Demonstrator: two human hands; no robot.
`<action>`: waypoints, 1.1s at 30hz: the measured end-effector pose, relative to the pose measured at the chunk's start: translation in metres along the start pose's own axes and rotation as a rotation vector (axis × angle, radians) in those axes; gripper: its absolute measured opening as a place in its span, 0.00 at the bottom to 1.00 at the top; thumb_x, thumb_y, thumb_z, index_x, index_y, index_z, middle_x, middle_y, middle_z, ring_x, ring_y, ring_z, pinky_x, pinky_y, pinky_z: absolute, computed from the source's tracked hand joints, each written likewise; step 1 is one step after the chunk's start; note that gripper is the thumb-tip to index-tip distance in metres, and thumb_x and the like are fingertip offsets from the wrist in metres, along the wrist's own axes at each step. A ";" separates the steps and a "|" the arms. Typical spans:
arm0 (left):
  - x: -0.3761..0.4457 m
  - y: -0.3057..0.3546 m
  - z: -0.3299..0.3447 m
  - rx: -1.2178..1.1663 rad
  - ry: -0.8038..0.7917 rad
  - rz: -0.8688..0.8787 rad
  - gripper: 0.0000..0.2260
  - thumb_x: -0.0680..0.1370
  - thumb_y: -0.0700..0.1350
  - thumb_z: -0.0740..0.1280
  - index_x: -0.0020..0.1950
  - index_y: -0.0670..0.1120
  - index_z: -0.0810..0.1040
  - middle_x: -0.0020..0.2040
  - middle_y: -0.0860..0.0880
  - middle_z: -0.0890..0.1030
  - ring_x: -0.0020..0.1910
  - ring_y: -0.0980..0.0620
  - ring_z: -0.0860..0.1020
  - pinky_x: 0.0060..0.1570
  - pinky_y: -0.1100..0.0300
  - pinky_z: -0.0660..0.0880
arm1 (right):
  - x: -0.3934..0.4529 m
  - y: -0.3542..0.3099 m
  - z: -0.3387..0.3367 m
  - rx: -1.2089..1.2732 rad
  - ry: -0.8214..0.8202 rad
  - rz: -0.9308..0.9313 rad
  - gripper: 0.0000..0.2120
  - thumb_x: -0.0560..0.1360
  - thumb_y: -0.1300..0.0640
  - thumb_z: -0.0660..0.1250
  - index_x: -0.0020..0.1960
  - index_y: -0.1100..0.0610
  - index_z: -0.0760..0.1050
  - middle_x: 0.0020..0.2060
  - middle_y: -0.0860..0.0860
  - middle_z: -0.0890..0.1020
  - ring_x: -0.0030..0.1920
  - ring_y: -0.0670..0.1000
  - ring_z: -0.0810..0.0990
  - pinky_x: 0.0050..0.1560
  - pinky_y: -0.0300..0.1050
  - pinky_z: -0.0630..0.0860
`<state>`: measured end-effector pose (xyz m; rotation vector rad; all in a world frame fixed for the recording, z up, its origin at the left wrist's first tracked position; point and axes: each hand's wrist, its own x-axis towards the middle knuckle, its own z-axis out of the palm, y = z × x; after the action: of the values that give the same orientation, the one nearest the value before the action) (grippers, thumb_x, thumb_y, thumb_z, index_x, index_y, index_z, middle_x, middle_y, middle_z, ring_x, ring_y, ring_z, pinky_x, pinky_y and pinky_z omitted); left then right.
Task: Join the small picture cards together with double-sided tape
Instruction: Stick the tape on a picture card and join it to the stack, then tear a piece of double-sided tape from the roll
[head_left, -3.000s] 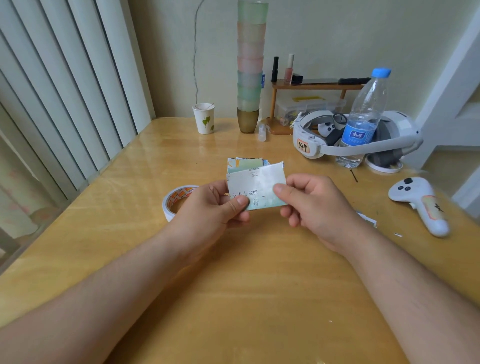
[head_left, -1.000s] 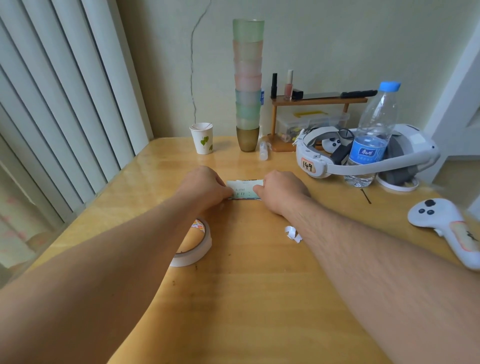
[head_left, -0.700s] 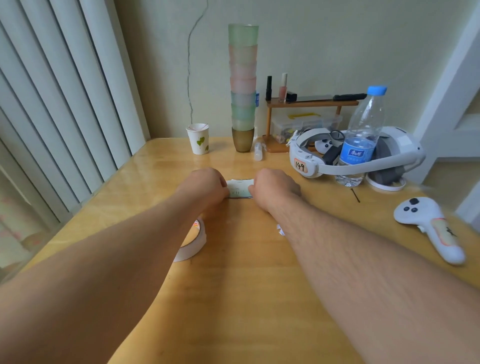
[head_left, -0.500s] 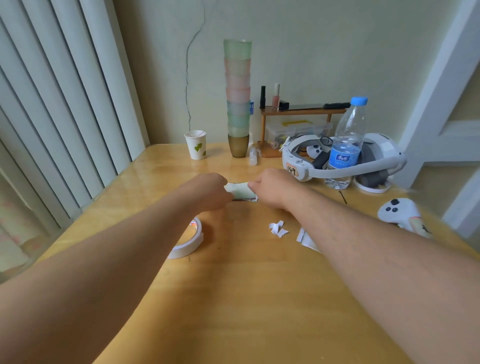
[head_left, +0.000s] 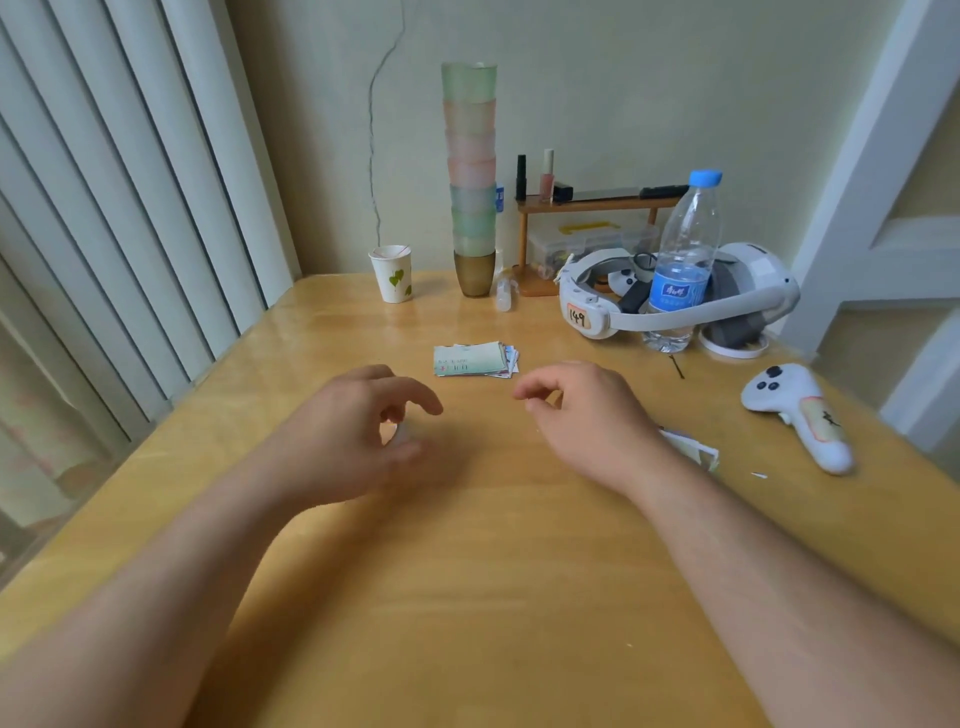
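Card stack (head_left: 474, 359) lies flat on counter (head_left: 467, 571), long axis left-right, just beyond & between left hand (head_left: 358, 436) and right hand (head_left: 582, 415), both loosely curled, empty, about equally near.

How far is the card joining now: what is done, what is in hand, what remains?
Done, it seems: a stack of cards lies on the table, released. In hand: nothing; the left hand and right hand hover with loosely curled fingers. Left: perhaps the loose cards beside the right wrist.
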<state>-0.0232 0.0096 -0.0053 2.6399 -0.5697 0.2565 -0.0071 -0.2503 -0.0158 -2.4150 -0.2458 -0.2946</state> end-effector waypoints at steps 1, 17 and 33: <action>0.000 0.005 0.007 -0.039 0.012 0.031 0.12 0.76 0.50 0.72 0.57 0.64 0.81 0.47 0.58 0.76 0.50 0.61 0.76 0.47 0.69 0.71 | 0.000 0.007 -0.012 -0.039 -0.024 0.025 0.11 0.80 0.57 0.67 0.55 0.45 0.85 0.50 0.43 0.83 0.42 0.38 0.77 0.40 0.32 0.69; -0.006 -0.012 0.006 0.202 -0.186 -0.187 0.17 0.77 0.59 0.69 0.62 0.63 0.67 0.53 0.59 0.74 0.55 0.51 0.73 0.60 0.54 0.70 | -0.006 0.015 -0.005 -0.075 -0.001 -0.012 0.03 0.76 0.50 0.73 0.50 0.44 0.84 0.45 0.43 0.79 0.46 0.40 0.76 0.43 0.30 0.67; -0.004 0.031 0.031 -0.872 0.027 -0.079 0.25 0.74 0.38 0.80 0.63 0.54 0.72 0.45 0.41 0.86 0.37 0.45 0.79 0.43 0.46 0.78 | -0.021 -0.006 0.018 0.168 0.072 -0.374 0.13 0.81 0.58 0.69 0.65 0.53 0.82 0.56 0.44 0.78 0.53 0.43 0.79 0.54 0.35 0.74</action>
<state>-0.0375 -0.0279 -0.0232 1.8035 -0.4298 0.0035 -0.0262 -0.2360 -0.0315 -2.1774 -0.6648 -0.5063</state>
